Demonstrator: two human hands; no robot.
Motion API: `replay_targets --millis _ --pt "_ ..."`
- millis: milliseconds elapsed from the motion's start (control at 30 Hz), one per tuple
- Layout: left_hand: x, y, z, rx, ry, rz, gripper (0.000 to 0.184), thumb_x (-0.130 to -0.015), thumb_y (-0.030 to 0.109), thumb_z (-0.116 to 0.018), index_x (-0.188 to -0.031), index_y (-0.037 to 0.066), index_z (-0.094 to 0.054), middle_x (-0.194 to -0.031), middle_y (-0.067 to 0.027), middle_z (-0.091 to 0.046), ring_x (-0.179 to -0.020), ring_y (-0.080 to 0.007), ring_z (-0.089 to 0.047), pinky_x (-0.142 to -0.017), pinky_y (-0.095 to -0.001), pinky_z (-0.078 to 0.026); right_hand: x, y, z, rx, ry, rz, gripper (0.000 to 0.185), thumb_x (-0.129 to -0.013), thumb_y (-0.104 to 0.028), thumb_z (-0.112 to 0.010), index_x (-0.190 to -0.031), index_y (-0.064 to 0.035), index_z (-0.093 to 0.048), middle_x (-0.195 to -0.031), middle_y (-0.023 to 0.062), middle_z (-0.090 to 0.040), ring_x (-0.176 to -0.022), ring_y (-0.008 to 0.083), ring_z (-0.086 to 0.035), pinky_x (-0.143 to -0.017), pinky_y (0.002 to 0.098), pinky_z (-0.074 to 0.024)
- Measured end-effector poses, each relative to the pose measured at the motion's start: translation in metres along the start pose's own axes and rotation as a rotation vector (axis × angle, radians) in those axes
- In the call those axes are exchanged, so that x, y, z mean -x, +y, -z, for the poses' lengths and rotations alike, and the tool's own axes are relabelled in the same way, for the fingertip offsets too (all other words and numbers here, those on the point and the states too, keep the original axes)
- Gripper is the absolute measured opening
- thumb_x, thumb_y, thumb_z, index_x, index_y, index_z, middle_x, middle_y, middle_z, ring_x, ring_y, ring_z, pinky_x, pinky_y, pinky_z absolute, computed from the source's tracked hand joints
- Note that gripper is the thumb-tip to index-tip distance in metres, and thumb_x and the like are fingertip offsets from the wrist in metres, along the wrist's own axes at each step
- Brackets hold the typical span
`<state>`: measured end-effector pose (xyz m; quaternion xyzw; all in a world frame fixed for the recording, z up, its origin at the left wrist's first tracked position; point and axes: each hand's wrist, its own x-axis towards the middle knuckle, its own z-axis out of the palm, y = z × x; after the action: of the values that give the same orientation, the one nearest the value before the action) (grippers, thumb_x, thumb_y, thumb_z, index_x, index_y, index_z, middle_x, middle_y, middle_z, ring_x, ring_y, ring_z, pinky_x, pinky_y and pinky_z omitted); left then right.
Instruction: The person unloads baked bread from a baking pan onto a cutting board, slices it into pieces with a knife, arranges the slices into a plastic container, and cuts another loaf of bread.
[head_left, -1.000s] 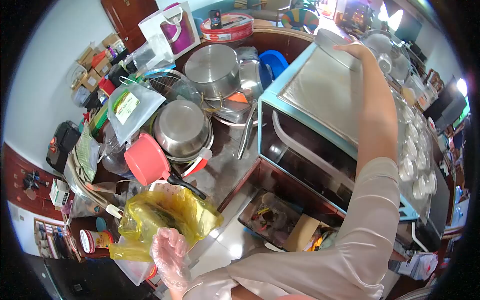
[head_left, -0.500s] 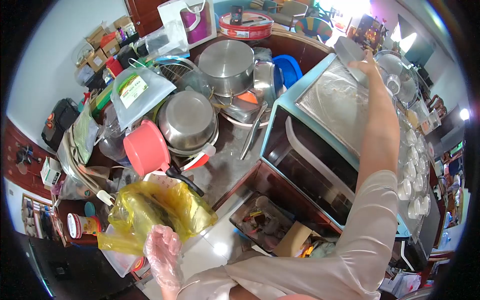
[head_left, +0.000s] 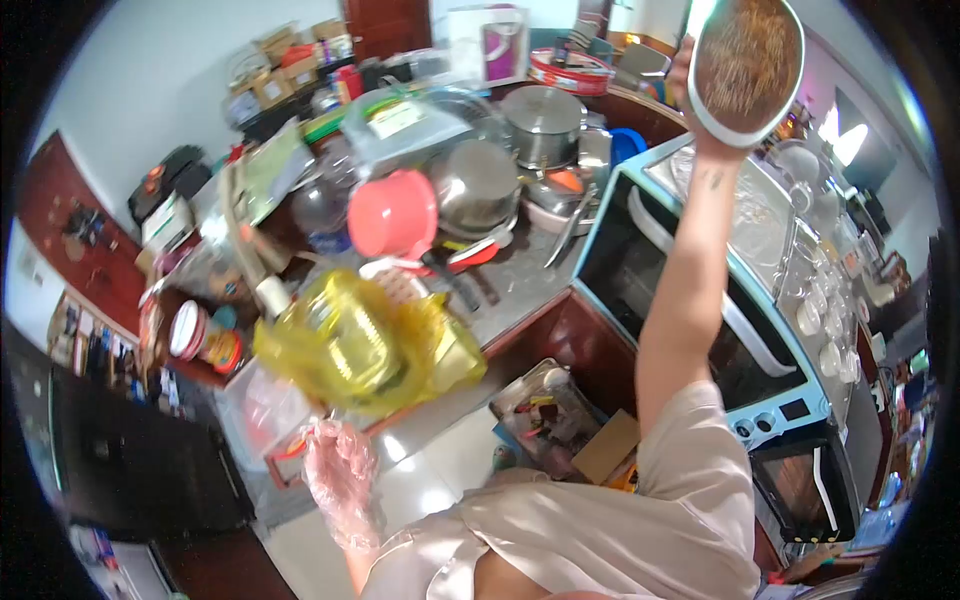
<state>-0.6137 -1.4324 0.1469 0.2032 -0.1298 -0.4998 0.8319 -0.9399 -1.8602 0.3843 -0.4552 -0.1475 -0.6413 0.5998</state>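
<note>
My right hand (head_left: 690, 85) is raised at the upper right, gripping a white-rimmed tub (head_left: 746, 70) from below and the side. The tub is tilted so that its brown, fibrous-looking contents face me. My left hand (head_left: 342, 470), in a thin clear plastic glove, is low at the centre left with its fingers curled in and nothing visible in it. Just above that hand, a crumpled yellow plastic bag (head_left: 360, 345) lies at the counter's edge, apart from the fingers.
A pink dipper (head_left: 395, 213), steel pots (head_left: 542, 125) and tongs (head_left: 572, 228) crowd the grey counter. A blue oven (head_left: 765, 425) stands on the right under my right arm, with a foil-like tray (head_left: 755, 225) on top. Below the counter is a box of odds and ends (head_left: 545, 405).
My right hand has lifted the tub from above the oven and tilted it, bringing its brown contents into view. My left hand stays low. My view has turned, shifting the counter.
</note>
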Motion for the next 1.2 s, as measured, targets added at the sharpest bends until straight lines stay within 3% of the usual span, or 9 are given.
replay_targets --millis 100,267,433,533,700,800,900,1033,1200 --pt "0.073 0.044 0.029 -0.007 0.010 -0.102 0.026 -0.098 0.034 -0.055 -0.102 0.008 -0.058 -0.076 -0.0028 -0.047 -0.057 -0.0147 -0.042 -0.047 -0.0259 -0.033 0.123 0.079 -0.087 -0.418 -0.265 -0.297 0.085 -0.086 -0.044 -0.068 -0.146 0.0040 -0.031 -0.140 0.0332 -0.039 -0.102 0.0406 -0.055 -0.086 0.0479 -0.0502" --pt "0.227 0.125 0.079 -0.297 0.321 -0.382 0.028 -0.100 0.032 -0.051 -0.110 0.006 -0.059 -0.080 -0.0028 -0.050 -0.062 -0.0134 -0.047 -0.050 -0.0258 -0.037 0.364 0.209 -0.268 -0.785 0.092 -0.826 0.081 -0.091 -0.049 -0.060 -0.150 -0.0042 -0.029 -0.147 0.0349 -0.030 -0.104 0.0457 -0.056 -0.085 0.0521 -0.0525" --pt "0.369 0.184 0.111 -0.523 0.627 -0.666 0.039 -0.101 0.033 -0.050 -0.128 0.005 -0.054 -0.096 -0.0031 -0.058 -0.075 -0.0114 -0.055 -0.062 -0.0239 -0.044 0.525 0.276 -0.428 -1.043 0.023 -1.450 0.074 -0.095 -0.049 -0.053 -0.151 -0.0067 -0.028 -0.149 0.0326 -0.029 -0.116 0.0474 -0.053 -0.095 0.0550 -0.0508" --pt "0.322 0.148 0.054 -0.596 0.869 -0.742 0.045 -0.102 0.037 -0.048 -0.133 0.004 -0.052 -0.105 -0.0033 -0.059 -0.087 -0.0111 -0.058 -0.074 -0.0254 -0.046 0.494 0.291 -0.416 -1.060 -0.111 -1.651 0.067 -0.099 -0.046 -0.045 -0.150 -0.0051 -0.030 -0.147 0.0278 -0.038 -0.126 0.0401 -0.051 -0.104 0.0524 -0.0470" --pt "0.334 0.144 0.095 -0.647 0.990 -0.894 0.054 -0.102 0.044 -0.047 -0.137 0.003 -0.049 -0.119 -0.0050 -0.060 -0.106 -0.0125 -0.057 -0.085 -0.0285 -0.046 0.545 0.319 -0.461 -1.304 -0.186 -2.028 0.054 -0.103 -0.040 -0.037 -0.143 -0.0043 -0.043 -0.144 0.0218 -0.045 -0.124 0.0366 -0.053 -0.103 0.0536 -0.0466" --pt "0.308 0.121 0.114 -0.574 1.107 -1.032 0.060 -0.102 0.050 -0.040 -0.136 0.002 -0.049 -0.138 -0.0081 -0.054 -0.122 -0.0185 -0.053 -0.095 -0.0349 -0.047 0.568 0.342 -0.451 -1.253 -0.491 -2.107 0.056 -0.103 -0.045 -0.035 -0.140 -0.0039 -0.047 -0.136 0.0165 -0.055 -0.119 0.0289 -0.057 -0.102 0.0446 -0.0486" --pt "0.292 0.097 0.122 -0.470 1.229 -1.142 0.057 -0.102 0.049 -0.043 -0.138 0.005 -0.049 -0.133 -0.0121 -0.056 -0.112 -0.0206 -0.058 -0.085 -0.0348 -0.049 0.591 0.363 -0.450 -1.431 -0.577 -2.258 0.051 -0.104 -0.041 -0.037 -0.137 -0.0039 -0.049 -0.134 0.0147 -0.056 -0.116 0.0270 -0.060 -0.099 0.0424 -0.0516" --pt "0.272 0.103 0.154 -0.175 1.248 -1.403 0.066 -0.099 0.056 -0.042 -0.141 0.006 -0.043 -0.140 -0.0141 -0.050 -0.123 -0.0282 -0.053 -0.102 -0.0428 -0.047 0.594 0.384 -0.474 -1.357 -0.878 -2.235 0.049 -0.106 -0.038 -0.035 -0.139 -0.0042 -0.047 -0.134 0.0125 -0.057 -0.116 0.0226 -0.059 -0.102 0.0389 -0.0490" --pt "0.254 0.116 0.150 -0.057 1.201 -1.513 0.064 -0.100 0.055 -0.040 -0.141 0.006 -0.043 -0.139 -0.0130 -0.051 -0.124 -0.0281 -0.053 -0.108 -0.0436 -0.043 0.573 0.397 -0.483 -0.650 -1.375 -1.828 0.059 -0.104 -0.050 -0.036 -0.136 -0.0022 -0.052 -0.126 0.0088 -0.062 -0.113 0.0165 -0.058 -0.102 0.0317 -0.0432"
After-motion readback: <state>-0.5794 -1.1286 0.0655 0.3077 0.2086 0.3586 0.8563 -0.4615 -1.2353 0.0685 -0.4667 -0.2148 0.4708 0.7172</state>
